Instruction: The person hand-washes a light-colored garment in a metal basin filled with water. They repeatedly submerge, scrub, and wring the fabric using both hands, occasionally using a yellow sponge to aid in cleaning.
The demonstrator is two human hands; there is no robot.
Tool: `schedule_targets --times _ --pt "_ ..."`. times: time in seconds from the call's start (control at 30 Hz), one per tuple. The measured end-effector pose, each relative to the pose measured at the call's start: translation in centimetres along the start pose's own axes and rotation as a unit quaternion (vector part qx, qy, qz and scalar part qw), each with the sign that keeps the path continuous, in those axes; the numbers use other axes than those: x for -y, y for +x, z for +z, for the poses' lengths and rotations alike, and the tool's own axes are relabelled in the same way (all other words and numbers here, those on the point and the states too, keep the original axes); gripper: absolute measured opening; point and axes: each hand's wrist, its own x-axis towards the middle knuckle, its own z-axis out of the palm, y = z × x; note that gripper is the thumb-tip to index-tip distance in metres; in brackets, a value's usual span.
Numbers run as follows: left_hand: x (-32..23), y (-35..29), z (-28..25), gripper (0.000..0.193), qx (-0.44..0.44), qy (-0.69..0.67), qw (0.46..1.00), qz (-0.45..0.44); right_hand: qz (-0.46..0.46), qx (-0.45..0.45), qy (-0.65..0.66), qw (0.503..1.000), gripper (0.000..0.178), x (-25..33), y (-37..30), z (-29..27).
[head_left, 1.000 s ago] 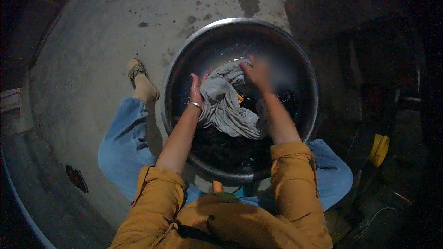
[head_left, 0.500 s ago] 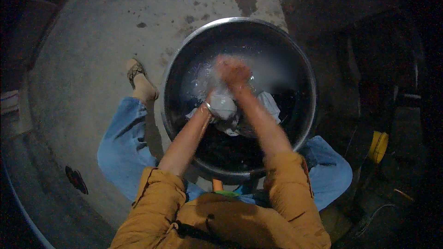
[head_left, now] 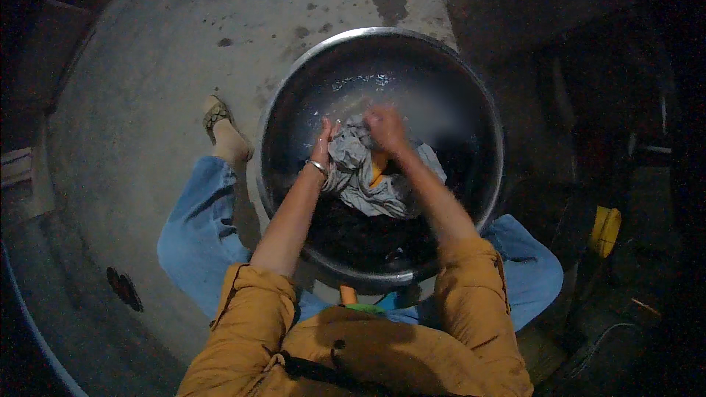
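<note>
A bunched grey cloth [head_left: 351, 158] is lying near the middle of a round metal basin [head_left: 382, 31], its long axis running from the upper left toward the lower right of the frame. Its narrower, crumpled end is pointing up the frame, while its looser folds are spreading downward, and one part is showing to the right of the right forearm [head_left: 439, 202]. An orange-yellow piece [head_left: 378, 169] is peeking out among the folds.

The cloth is sitting well apart from the basin's rim; the basin's bare inner wall is rising above it, with wet glints [head_left: 371, 79] shining there. Both forearms are crossing the lower rim, the left forearm [head_left: 288, 220] at the lower left.

The left hand [head_left: 322, 144] is bordering the cloth's left side, fingers extended and open, a bracelet [head_left: 317, 167] circling its wrist. The right hand [head_left: 386, 129] is curling over the cloth's upper right; it is blurring, so I cannot tell whether it is gripping.
</note>
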Motion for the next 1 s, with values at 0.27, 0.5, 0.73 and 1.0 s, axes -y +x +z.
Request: schedule_targets --times 0.27,0.5,0.73,1.0 --pt "0.8 -1.2 1.8 0.060 0.083 -0.131 0.986 -0.053 -0.237 -0.012 -0.082 0.968 0.019 13.9 -5.7 0.6" --pt "1.6 -1.6 3.2 0.061 0.121 0.051 0.991 0.030 -0.078 -0.026 -0.303 0.949 0.024 3.0 4.5 -5.8" --pt "-0.6 -2.1 1.7 0.075 0.038 -0.043 0.994 -0.097 0.228 -0.070 -0.262 0.935 0.040 -1.1 2.1 -7.6" --pt "0.6 0.0 -1.9 0.067 0.077 -0.091 0.990 -0.072 -0.122 0.035 -0.033 0.991 0.020 11.7 -7.0 0.5"
